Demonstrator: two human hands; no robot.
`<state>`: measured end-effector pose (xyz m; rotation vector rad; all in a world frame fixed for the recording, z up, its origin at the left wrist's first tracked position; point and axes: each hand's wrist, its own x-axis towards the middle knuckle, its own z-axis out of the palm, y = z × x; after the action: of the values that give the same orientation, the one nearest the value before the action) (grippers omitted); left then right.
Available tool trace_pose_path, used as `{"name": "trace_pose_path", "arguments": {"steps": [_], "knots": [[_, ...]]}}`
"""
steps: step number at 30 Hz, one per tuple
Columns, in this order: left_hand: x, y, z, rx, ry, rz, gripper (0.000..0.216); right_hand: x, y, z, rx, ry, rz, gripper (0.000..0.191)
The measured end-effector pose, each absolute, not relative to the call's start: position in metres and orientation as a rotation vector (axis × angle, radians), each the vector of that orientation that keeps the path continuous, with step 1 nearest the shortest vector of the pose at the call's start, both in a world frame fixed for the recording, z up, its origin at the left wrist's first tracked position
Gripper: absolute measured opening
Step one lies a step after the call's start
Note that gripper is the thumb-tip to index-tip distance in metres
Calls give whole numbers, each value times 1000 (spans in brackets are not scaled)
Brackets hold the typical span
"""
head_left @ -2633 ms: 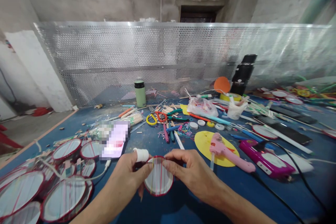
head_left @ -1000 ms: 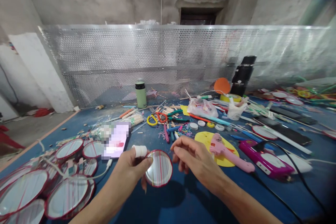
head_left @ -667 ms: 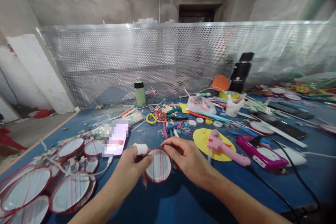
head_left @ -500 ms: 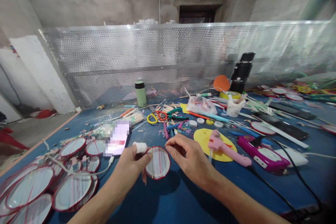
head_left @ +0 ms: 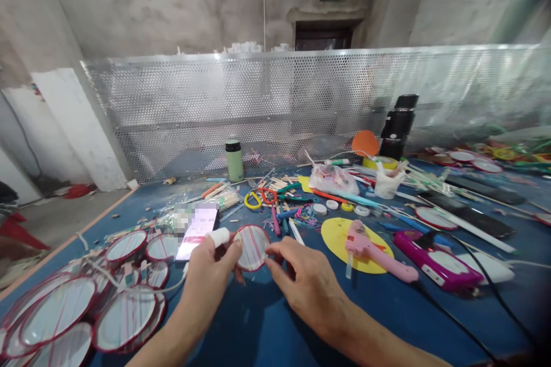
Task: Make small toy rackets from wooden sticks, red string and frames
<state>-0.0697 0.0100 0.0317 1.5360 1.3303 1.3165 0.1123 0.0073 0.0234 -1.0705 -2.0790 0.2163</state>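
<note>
A small round disc [head_left: 253,248] with a red rim, a pale face and thin coloured stripes is raised above the blue table. My left hand [head_left: 214,261] is closed on its left edge between thumb and fingers. A white wrap or roll [head_left: 219,236] sits at a finger of that hand; which of the two cannot be told. On the opposite side, my right hand [head_left: 297,275] has thumb and index finger pinched at the disc's right rim. Behind the left hand lies a lit phone [head_left: 198,229]. A pink glue gun [head_left: 365,249] rests on a yellow disc [head_left: 333,235] to the right.
Larger red-rimmed discs [head_left: 60,309] pile up at the left, a white cable across them. Scissors [head_left: 252,200], sticks and threads clutter the middle. A green bottle [head_left: 235,163] and black flask [head_left: 398,129] stand behind. A purple device [head_left: 434,261] with a black cord lies right.
The disc has turned in my hands, its stripes now slanting, and has moved slightly up and left. My right hand has shifted down along its rim. The camera view has tilted upward a little.
</note>
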Motion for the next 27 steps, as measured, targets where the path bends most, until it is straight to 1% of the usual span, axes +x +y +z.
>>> {"name": "trace_pose_path", "arguments": {"steps": [3, 7, 16, 27], "knots": [[-66, 5, 35, 1579, 1391, 1351, 24, 108, 7, 21, -1140, -2047, 202, 10], [-63, 0, 38, 1564, 1401, 1381, 22, 104, 5, 22, -1210, -1971, 286, 10], [-65, 1, 38, 1443, 1330, 1418, 21, 102, -6, 28, -1223, -1758, 694, 17], [-65, -2, 39, 1381, 1334, 1433, 21, 98, -8, 26, -1227, -1682, 786, 22]]}}
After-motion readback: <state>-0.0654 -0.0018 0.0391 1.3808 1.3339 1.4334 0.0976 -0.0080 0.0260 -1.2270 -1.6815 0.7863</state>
